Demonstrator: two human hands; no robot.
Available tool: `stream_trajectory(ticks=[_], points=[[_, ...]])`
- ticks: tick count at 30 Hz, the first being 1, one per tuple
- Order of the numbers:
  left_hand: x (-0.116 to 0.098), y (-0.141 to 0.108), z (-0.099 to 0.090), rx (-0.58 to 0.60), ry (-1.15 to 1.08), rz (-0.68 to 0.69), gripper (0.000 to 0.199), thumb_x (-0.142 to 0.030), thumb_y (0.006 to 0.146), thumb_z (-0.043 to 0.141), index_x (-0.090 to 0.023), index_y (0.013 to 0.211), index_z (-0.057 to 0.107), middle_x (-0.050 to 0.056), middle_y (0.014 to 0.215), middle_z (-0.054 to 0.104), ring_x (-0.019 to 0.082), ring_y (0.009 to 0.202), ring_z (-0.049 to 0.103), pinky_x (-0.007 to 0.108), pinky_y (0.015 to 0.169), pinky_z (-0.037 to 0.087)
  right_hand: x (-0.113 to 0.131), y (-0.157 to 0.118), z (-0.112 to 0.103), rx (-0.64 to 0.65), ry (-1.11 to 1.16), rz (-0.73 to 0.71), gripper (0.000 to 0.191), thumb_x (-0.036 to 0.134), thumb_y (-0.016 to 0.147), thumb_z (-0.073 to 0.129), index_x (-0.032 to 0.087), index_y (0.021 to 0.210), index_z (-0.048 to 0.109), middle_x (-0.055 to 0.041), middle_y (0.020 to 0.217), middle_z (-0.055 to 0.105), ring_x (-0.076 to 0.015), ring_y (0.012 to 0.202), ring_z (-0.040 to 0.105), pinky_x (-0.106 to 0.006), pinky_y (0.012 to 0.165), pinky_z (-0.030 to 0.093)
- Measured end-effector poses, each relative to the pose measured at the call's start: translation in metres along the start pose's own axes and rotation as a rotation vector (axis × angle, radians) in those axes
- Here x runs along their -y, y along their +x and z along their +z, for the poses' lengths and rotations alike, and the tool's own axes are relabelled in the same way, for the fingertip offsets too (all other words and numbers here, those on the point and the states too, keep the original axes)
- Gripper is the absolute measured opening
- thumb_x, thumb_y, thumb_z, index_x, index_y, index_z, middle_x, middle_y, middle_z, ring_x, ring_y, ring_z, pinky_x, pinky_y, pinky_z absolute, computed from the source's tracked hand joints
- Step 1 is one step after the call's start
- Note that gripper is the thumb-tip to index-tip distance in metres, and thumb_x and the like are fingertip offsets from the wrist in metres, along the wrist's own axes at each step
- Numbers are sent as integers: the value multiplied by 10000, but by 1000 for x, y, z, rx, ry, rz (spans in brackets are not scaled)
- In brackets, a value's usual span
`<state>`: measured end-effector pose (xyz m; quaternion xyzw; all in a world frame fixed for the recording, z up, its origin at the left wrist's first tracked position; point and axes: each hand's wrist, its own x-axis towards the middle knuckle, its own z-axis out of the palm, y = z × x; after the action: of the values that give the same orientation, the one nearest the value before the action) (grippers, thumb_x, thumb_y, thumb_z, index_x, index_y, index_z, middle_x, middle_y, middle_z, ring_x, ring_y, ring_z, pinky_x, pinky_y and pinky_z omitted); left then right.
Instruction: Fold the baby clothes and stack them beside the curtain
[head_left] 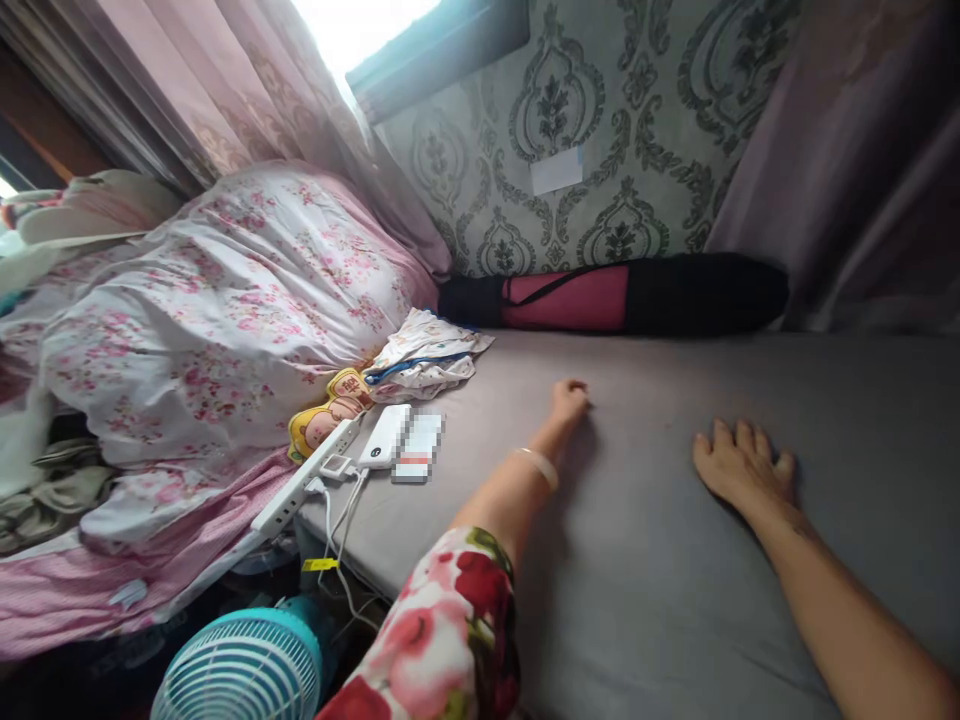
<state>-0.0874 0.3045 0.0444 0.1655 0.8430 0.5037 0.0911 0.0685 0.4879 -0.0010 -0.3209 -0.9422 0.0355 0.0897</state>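
"Red-flowered sleeve nearest us, at the bottom, with our left arm reaching out of it. What do we have at its far end?"

"Our left hand, its fingers curled in at the grey sheet. We cannot tell whether they pinch any of the fabric. A pale bangle circles the forearm."

"And our right hand?"

"We have it palm down on the same sheet, fingers spread and released."

"Where does that sheet run?"

"Under both our hands and back to the black and pink bag, which lies along the foot of the patterned wall."

"What do we see on the left?"

"Along the sheet's left edge, a white power strip with a charger plugged in. Near it lies a white device, just beside a blurred-out flat object. Beyond these we find a crumpled cloth and a yellow cushion, next to heaped floral bedding. Lower left, we make out a turquoise fan."
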Motion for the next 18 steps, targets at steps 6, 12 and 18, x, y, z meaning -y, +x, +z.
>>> stream_trajectory(ticks=[6,12,18], points=[[45,23,-163,-473,230,-201,359,-53,840,421,-60,1127,639,171,1094,681,216,1002,641,318,863,489,1,-2,-3,24,-60,5,654,395,947,111,99,1430,437,-194,1493,383,-342,1385,305,-554,1055,251],[63,13,-275,-726,469,-238,418,-66,777,457,-84,1145,656,152,1150,669,249,1121,582,351,995,408,3,-2,-4,27,-68,15,675,403,945,69,109,1436,429,-179,1488,390,-331,1379,298,-549,1055,242],[76,11,-311,-697,653,-189,270,-163,763,534,-141,938,738,118,1109,675,278,1180,516,398,1062,340,3,-1,-2,18,-75,13,667,405,944,87,116,1423,450,-174,1482,396,-326,1371,307,-544,1041,266]])
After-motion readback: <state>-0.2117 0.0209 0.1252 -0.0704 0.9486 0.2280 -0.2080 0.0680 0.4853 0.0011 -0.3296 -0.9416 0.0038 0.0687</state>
